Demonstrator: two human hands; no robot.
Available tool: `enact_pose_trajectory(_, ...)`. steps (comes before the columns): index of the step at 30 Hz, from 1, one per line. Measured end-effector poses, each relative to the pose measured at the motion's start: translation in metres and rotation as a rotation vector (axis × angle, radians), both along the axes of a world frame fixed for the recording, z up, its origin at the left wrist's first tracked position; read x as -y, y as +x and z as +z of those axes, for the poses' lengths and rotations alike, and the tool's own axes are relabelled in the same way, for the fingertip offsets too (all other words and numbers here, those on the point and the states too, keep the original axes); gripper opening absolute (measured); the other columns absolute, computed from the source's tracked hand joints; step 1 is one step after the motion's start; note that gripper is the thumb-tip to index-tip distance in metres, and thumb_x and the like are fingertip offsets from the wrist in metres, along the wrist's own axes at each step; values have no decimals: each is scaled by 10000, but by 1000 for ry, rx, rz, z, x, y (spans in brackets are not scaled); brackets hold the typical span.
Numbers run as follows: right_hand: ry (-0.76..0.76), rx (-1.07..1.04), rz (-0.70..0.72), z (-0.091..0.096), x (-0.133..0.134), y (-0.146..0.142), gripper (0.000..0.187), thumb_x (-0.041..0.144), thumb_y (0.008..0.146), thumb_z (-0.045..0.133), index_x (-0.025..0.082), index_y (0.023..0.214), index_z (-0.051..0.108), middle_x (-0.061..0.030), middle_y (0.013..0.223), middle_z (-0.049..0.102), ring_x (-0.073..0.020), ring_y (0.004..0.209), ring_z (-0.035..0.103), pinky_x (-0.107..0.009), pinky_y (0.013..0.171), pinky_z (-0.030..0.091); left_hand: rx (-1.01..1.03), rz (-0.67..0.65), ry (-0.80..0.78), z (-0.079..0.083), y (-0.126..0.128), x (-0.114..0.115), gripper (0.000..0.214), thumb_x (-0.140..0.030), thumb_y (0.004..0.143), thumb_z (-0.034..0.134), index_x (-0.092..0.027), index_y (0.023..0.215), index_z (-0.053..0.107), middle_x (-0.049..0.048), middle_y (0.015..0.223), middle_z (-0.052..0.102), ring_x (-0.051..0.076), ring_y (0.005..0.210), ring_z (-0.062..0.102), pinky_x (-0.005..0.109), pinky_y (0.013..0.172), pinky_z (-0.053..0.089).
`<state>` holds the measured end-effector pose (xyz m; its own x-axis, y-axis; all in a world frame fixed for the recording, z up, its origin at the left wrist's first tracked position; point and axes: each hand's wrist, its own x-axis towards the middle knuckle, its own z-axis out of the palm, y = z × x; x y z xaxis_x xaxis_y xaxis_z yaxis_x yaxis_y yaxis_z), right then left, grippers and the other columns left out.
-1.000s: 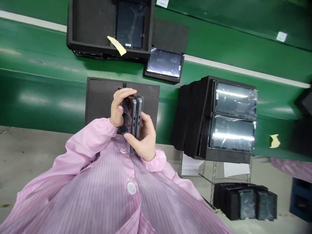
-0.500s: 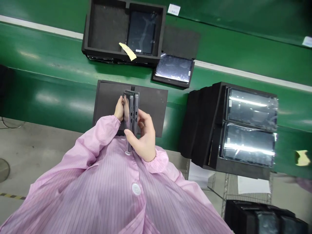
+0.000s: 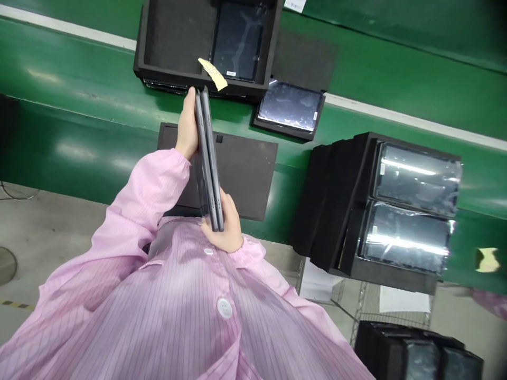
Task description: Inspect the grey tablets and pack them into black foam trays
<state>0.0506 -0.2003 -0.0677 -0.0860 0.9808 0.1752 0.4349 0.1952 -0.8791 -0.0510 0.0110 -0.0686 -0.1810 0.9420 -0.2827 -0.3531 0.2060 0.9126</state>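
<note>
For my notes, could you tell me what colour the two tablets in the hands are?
Dark grey, edge-on in the head view: tablets.

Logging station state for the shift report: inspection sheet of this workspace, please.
Surface: green conveyor belt, black foam pad under the hands.
Job's things: two tablets pressed flat together, seen edge-on.
Clutter: foam tray with yellow tag; wrapped tablet; stacked foam trays.
Grips: left hand at the pair's far end, right hand at the near end.
Cables: one on the floor, far left.
Surroundings: wire rack, another person's sleeve.
</note>
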Motion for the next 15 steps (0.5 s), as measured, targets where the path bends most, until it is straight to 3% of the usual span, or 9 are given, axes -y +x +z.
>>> enact_pose_trajectory(3,-8,88,-18,-26,-9,4,835,217,743,572,232,1523,276,-131,1224,600,-315,1118,604,-544,963,532,-114,-29,169,7,3,-7,479,-612,921,475,-213,667,549,2,683,480,131,681,540,261,737,474)
enact_pose_trajectory(7,-60,110,-12,-46,-14,8,802,259,775,585,215,1516,281,-145,1274,589,-322,1191,587,-555,1011,515,-164,-79,222,-4,8,-8,502,-662,908,428,-220,700,544,-3,697,442,123,626,462,275,686,434)
enact_pose_trajectory(15,-115,72,-7,-44,-16,10,802,340,793,628,227,1511,288,-150,1320,568,-338,1244,561,-583,1044,489,-180,-126,212,-15,7,-16,542,-788,772,400,-259,694,487,0,694,412,136,619,310,312,654,368)
